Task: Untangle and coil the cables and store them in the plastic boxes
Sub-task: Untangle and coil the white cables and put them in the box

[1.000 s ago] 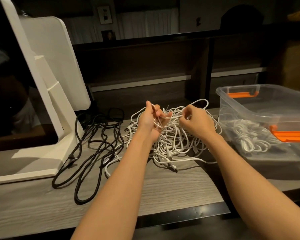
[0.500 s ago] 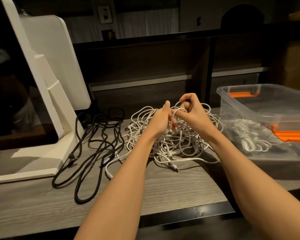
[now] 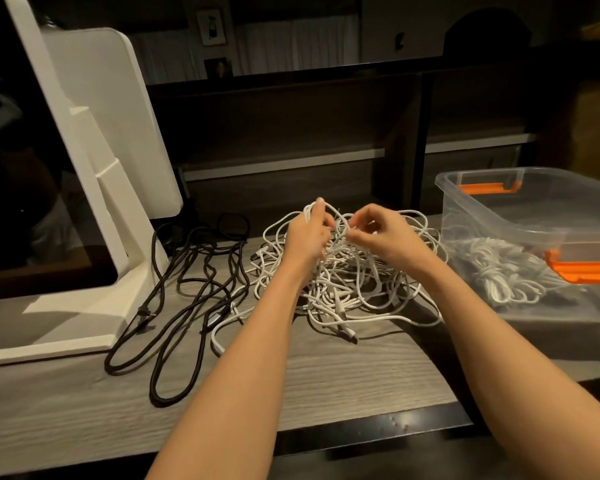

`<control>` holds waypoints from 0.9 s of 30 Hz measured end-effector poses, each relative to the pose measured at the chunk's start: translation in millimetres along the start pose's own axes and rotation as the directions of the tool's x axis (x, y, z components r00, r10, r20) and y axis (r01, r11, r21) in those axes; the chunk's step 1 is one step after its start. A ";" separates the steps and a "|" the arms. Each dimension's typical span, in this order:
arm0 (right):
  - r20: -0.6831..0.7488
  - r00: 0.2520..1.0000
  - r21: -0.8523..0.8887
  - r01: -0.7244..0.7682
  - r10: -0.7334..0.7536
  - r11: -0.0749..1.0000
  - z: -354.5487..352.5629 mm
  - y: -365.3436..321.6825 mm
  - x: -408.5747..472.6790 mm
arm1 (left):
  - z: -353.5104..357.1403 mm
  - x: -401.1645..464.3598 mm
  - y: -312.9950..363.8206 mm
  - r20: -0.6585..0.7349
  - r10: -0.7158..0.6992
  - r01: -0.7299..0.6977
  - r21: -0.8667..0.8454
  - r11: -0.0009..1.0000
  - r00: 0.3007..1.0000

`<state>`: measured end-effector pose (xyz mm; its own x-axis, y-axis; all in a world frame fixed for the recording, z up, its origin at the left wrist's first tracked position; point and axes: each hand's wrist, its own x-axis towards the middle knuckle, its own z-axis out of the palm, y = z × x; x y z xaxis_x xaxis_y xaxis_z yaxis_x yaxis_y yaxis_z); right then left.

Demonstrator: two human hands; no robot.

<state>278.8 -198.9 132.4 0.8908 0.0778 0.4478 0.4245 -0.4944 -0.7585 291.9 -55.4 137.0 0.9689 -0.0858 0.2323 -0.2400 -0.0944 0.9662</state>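
At centre of the wooden surface [image 3: 343, 382] lies the white cable tangle [image 3: 354, 282], a loose heap of many crossing loops. Both hands work at its top. Left hand [image 3: 307, 233]: grip clamped on a raised white loop, fingers curled round it. Right hand [image 3: 381, 233]: fingertips pinched together on a strand at the crest, close to the left hand.

Judgement: step in hand is freeing one cable from the heap. Best done by keeping the left hold as an anchor and feeding the pinched strand back through the loop it crosses, not pulling hard; tension would likely tighten knots lower down. A free plug end [image 3: 349, 332] lies at the near edge of the tangle; tracing from an end like that may go quicker.

Right of the tangle, just beside it: clear plastic box [image 3: 471, 188] with orange latches, white coiled cables [image 3: 499, 268] already inside. Task seems partly done.

Left of the tangle: black cables [image 3: 187, 289], sprawled in long loops, one white strand running in among them. Further left: white monitor stand [image 3: 94, 202]. Overlap with the black cables could snag a withdrawn cable.
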 end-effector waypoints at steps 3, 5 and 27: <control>0.112 0.993 -0.218 -0.020 0.045 0.976 5.5 2.3 -0.5 | 1.8 -1.2 -2.6 -0.045 -0.012 0.011 -0.013 1.000 0.999; 0.074 0.996 -0.293 -0.027 0.050 0.956 6.4 4.5 0.4 | 2.1 -4.3 -0.1 -0.016 -0.037 0.034 -0.145 0.989 0.999; -0.260 0.965 -0.476 -0.156 0.031 0.866 7.7 21.8 1.6 | -2.4 -3.7 11.6 0.312 -0.304 0.434 -0.589 0.681 0.900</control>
<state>290.7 -202.9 112.9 0.8305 -0.1653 0.5319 0.1515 -0.8519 -0.5013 285.7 -53.8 147.7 0.9261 -0.3577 -0.1199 0.2933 0.4825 0.8253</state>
